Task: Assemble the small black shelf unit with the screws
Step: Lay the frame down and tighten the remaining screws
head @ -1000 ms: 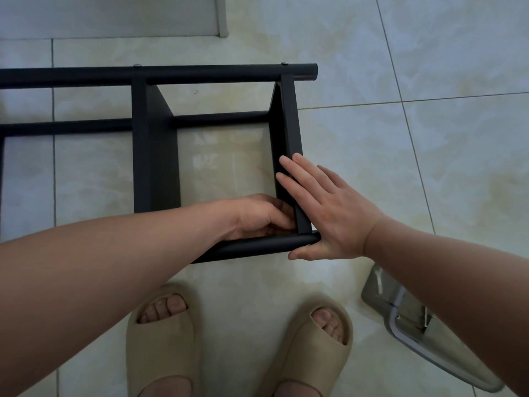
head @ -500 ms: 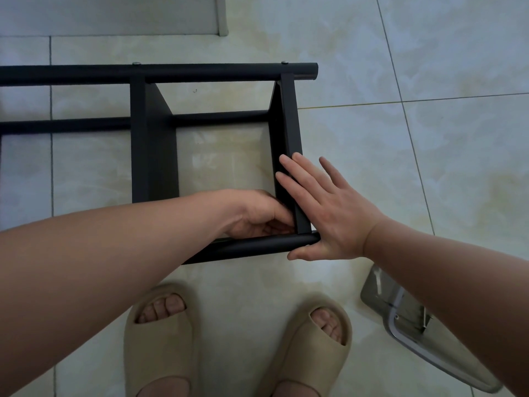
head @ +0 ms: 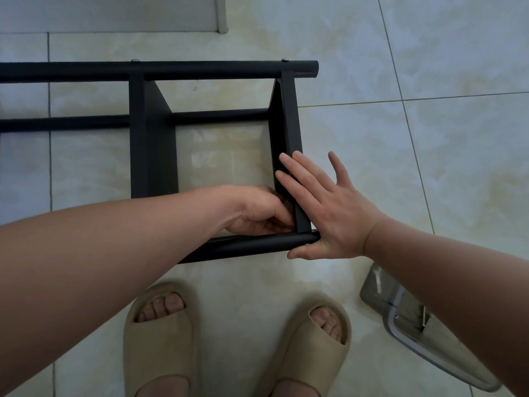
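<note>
Nearest, two tan sandals [head: 160, 339] stand on the tiled floor [head: 429, 167]. A clear packet [head: 415, 333] lies under the right forearm, well behind the fingers. Just ahead of the toes runs the near rail [head: 257, 246] of the black shelf [head: 151, 144], which lies on the floor.

The right hand [head: 329, 213] is flat, its fingers [head: 297, 173] straight and spread. They are laid across the top edge of the end panel [head: 289, 118], and the thumb is tucked under the rail's end.

The left hand [head: 257, 213] reaches over the rail into the corner just inside that panel. Its fingers are curled against the panel's inner face, opposite the right palm. I cannot tell whether they pinch anything.

Beyond the fingertips, a back rail [head: 220, 116] joins the end panel to a second panel to the left. Farthest, the far rail [head: 171, 70] caps both panels, with a screw head [head: 284, 60] above the end panel. A pale board [head: 114, 12] lies past it.
</note>
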`<action>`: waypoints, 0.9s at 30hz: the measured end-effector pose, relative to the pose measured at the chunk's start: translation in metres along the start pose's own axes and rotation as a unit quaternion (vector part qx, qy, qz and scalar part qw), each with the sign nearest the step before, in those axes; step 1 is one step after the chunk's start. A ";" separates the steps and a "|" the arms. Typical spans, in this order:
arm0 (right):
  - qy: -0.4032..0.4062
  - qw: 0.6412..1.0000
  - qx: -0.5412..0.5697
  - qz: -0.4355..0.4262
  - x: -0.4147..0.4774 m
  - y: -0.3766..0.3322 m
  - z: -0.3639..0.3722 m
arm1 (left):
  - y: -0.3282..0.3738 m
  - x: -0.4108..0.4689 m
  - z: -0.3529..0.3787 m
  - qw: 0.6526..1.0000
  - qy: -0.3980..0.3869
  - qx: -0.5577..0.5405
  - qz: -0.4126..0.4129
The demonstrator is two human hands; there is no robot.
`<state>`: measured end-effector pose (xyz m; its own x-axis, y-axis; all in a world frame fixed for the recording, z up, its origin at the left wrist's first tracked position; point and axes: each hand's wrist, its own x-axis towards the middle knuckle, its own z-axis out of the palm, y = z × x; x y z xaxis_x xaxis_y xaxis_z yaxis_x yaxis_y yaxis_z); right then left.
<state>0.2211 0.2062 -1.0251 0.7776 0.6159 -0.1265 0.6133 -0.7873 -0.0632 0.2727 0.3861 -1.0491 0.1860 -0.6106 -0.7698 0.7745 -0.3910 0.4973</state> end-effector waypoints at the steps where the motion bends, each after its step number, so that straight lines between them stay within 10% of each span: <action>1: 0.001 1.000 -0.002 0.000 0.000 0.000 0.000 | -0.001 0.000 0.000 1.000 -0.004 -0.007 0.005; 14: 0.008 1.000 -0.003 0.000 0.000 0.001 0.002 | -0.020 0.008 0.000 0.996 -0.003 -0.057 0.065; 27: -0.002 1.000 0.003 0.003 0.000 0.000 0.000 | 0.002 -0.001 -0.008 0.990 -0.080 0.042 -0.113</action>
<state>0.2209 0.2058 -1.0248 0.7809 0.6108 -0.1307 0.6076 -0.7913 -0.0683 0.2787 0.3914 -1.0506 -0.0884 -0.5995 -0.7955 0.7310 -0.5815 0.3570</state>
